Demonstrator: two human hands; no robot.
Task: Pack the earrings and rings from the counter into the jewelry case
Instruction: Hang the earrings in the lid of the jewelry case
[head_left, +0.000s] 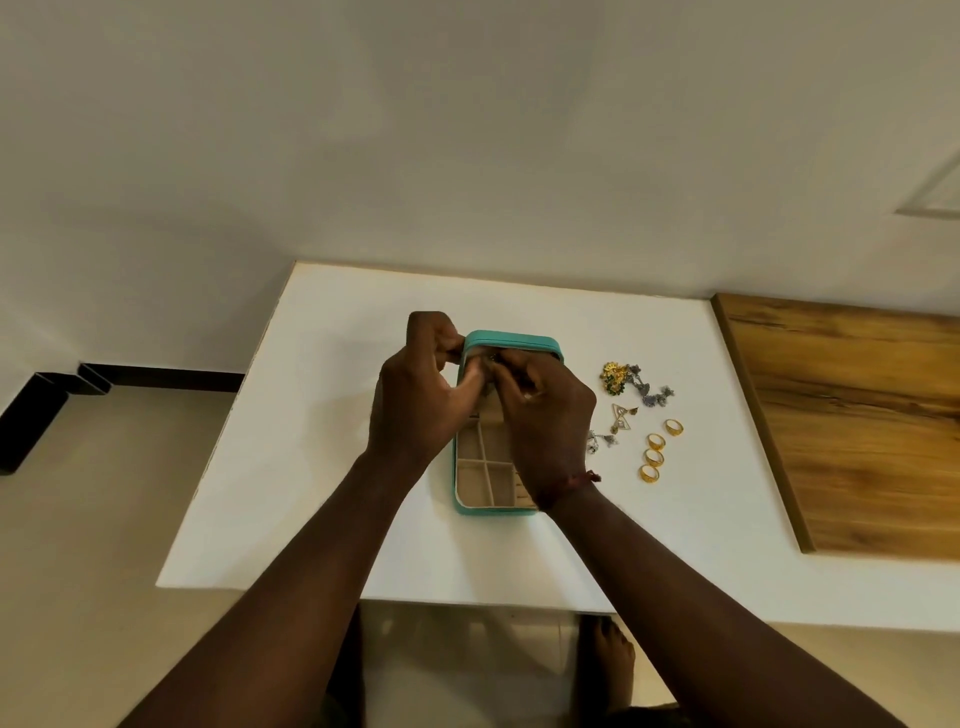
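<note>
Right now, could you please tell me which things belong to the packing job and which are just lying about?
Job: case, earrings, four rings, small piece the right hand pinches at the lid, left hand holding the case.
Lying about: wooden board, black frame by the wall.

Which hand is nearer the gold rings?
Right. The right hand is over the case's right side, just left of the rings; the left hand grips the case's far left corner, farther off.
</note>
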